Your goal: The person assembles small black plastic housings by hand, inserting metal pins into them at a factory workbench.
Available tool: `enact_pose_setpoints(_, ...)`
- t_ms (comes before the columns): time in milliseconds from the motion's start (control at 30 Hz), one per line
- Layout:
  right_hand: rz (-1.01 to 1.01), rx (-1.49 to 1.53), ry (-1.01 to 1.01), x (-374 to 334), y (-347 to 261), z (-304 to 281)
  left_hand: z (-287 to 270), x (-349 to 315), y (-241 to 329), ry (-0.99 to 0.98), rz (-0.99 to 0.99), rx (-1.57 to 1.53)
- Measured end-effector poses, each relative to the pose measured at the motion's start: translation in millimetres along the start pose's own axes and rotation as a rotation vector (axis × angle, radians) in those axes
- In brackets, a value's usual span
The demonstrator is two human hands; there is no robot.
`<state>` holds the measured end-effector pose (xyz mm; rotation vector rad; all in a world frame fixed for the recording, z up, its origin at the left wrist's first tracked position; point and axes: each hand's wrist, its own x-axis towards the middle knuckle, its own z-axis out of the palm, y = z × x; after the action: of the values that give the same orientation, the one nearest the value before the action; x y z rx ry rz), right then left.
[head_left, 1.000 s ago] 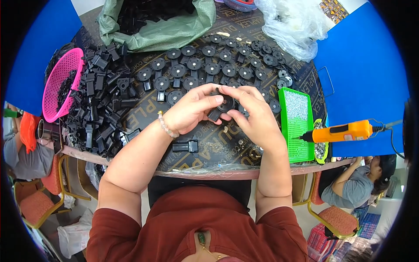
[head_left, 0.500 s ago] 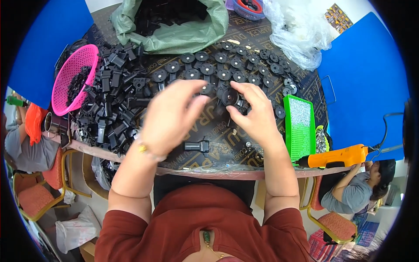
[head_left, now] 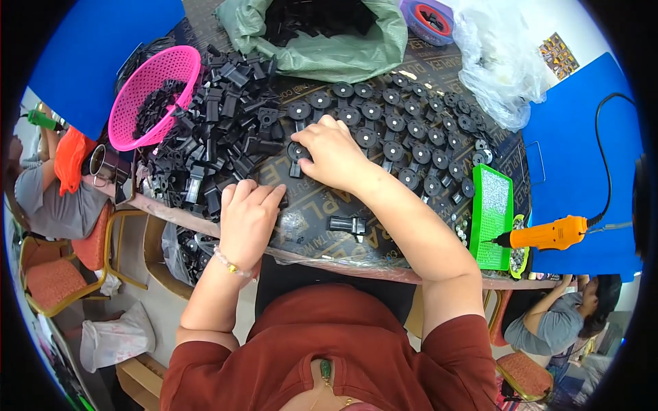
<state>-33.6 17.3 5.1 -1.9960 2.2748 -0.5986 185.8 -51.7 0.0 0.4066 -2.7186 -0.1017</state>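
Note:
My right hand (head_left: 334,154) reaches over the table, thumb and forefinger at the disc of a black round-headed plastic part (head_left: 295,167) that stands at the left of the rows. Palm down near the front edge, my left hand (head_left: 245,214) has its fingers apart, beside the near edge of a heap of black plastic housings (head_left: 229,99). What lies beneath its fingertips is hidden. Several assembled round-headed parts (head_left: 393,151), each with a pale centre, stand in rows right of my right hand. A single black housing (head_left: 347,225) lies near the front edge.
A pink basket (head_left: 118,123) of small black pieces leans at the left. At the back sits a green sack (head_left: 343,63). On the right are a green tray (head_left: 508,222) of small metal pieces, an orange power screwdriver (head_left: 548,234) and clear plastic bags (head_left: 504,68). Other people sit beyond both sides.
My right hand has moved left across the table to the left end of the rows. My left hand has drawn back toward the front edge near the heap. The view has shifted.

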Motion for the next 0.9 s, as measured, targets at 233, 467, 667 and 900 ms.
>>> enact_pose_setpoints(233, -0.010, -0.001, 0.218, -14.3, 9.8, -17.2, -8.7, 17.3, 3.0, 0.180, -0.010, -0.251)
enact_pose_setpoints(467, 0.203, 0.008, 0.301, -117.1, 24.4, -88.6, -26.8, 43.4, 15.2, 0.241, -0.225, -1.132)
enact_pose_setpoints(667, 0.600, -0.174, 0.134, -232.0, 45.6, -109.1, -41.1, 101.9, 55.8, -0.158, -0.313, -2.136)
enact_pose_setpoints(900, 0.482, -0.096, 0.186, -264.3, 24.8, -68.6, 23.0, 162.1, 85.7, -0.293, -0.337, -2.084)
